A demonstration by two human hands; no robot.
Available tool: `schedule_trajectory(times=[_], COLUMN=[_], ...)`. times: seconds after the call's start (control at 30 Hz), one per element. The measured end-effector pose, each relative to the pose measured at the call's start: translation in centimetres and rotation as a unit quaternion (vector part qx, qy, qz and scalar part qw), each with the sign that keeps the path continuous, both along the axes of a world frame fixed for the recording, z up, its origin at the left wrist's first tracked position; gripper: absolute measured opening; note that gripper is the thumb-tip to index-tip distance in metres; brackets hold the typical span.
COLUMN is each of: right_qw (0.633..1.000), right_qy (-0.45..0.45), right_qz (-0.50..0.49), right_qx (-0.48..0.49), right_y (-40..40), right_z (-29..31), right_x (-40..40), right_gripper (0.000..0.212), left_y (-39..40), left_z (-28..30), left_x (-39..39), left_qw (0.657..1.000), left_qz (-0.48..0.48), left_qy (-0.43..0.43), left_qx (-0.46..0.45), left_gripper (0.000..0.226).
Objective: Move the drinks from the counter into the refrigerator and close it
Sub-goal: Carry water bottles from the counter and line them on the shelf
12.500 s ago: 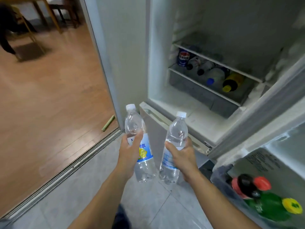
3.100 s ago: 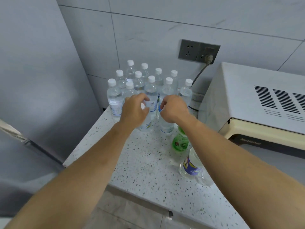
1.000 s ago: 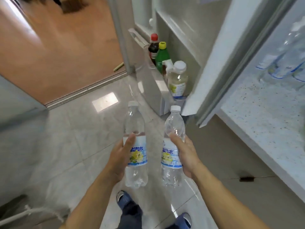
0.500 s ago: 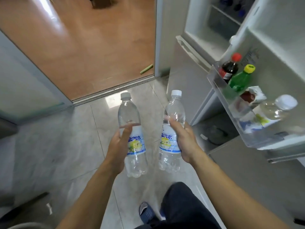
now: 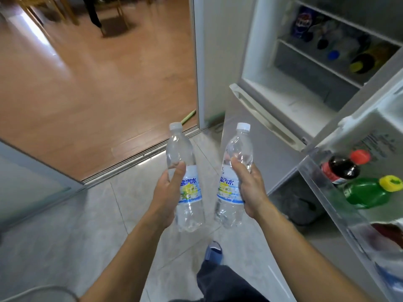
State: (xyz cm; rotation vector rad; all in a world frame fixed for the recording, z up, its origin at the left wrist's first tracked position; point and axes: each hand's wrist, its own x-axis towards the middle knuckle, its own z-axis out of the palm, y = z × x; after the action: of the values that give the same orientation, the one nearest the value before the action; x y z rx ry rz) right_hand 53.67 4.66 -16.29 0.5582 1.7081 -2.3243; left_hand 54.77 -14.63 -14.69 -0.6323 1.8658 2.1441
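Refrigerator (image 5: 283, 99), upper compartment open ahead of me at right, several bottles lying on a rear shelf, too blurred to sort. Door (image 5: 359, 149) swung toward me at far right; its rack holds a dark cola bottle (image 5: 340, 171) with a red cap and, just beside it, a green bottle (image 5: 366, 192) with a yellow cap. Left bottle (image 5: 185, 186), clear plastic, white cap, blue and yellow label: I hold it over the tiled floor, long axis near upright, cap up and leaning slightly left and away from me. Right bottle (image 5: 235, 179), same kind, cap up, tilted slightly right toward the refrigerator; the two bases are near each other, not touching. Left hand (image 5: 168, 192) wrapped around the left bottle at label height. Right hand (image 5: 250, 188) wrapped around the right bottle likewise.
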Motion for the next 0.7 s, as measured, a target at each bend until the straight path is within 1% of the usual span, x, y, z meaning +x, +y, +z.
schedule_trajectory(times=[0.1, 0.13, 0.23, 0.3, 0.37, 0.4, 0.47, 0.5, 0.6, 0.63, 0.7], right_qw=[0.999, 0.999, 0.996, 0.993, 0.988, 0.984, 0.976, 0.971, 0.954, 0.948, 0.936], right_qy=[0.002, 0.003, 0.002, 0.004, 0.005, 0.007, 0.013, 0.014, 0.01, 0.013, 0.022], right_qz=[-0.033, -0.046, -0.091, -0.119, -0.155, -0.175, -0.217, -0.235, -0.294, -0.311, -0.344], right_qx=[0.012, 0.017, 0.01, 0.01, 0.01, 0.012, 0.025, 0.031, 0.052, 0.061, 0.072], right_y=[0.6, 0.8, 1.2, 1.3, 1.3, 1.3, 1.2, 1.1, 0.8, 0.9, 1.2], right_z=[1.5, 1.7, 2.2, 2.2, 2.5, 2.6, 2.8, 3.1, 4.5, 5.0, 5.9], right_x=[-6.0, -7.7, -11.8, -14.4, -17.1, -18.5, -20.9, -22.0, -25.1, -26.1, -27.6], right_gripper=[0.065, 0.062, 0.052, 0.049, 0.05, 0.046, 0.031, 0.026, 0.029, 0.031, 0.036], left_y=[0.4, 0.6, 1.1, 1.5, 2.0, 2.2, 2.5, 2.6, 3.1, 3.5, 4.7], left_z=[1.3, 1.4, 1.2, 0.7, 0.8, 0.8, 1.3, 1.8, 3.6, 4.3, 5.2], left_x=[-6.9, -8.9, -14.4, -18.2, -22.2, -24.2, -27.9, -29.7, -34.9, -36.5, -39.3], left_qw=[1.0, 1.0, 0.999, 0.997, 0.994, 0.992, 0.988, 0.985, 0.973, 0.97, 0.962], left_qz=[-0.02, -0.027, -0.051, -0.078, -0.105, -0.12, -0.152, -0.168, -0.224, -0.238, -0.263], left_qy=[0.008, 0.01, 0.007, 0.011, 0.016, 0.019, 0.024, 0.025, 0.014, 0.016, 0.032], left_qx=[0.004, 0.007, 0.018, 0.02, 0.02, 0.021, 0.029, 0.037, 0.046, 0.048, 0.058], left_gripper=[0.059, 0.058, 0.037, 0.029, 0.025, 0.024, 0.023, 0.026, 0.045, 0.042, 0.025])
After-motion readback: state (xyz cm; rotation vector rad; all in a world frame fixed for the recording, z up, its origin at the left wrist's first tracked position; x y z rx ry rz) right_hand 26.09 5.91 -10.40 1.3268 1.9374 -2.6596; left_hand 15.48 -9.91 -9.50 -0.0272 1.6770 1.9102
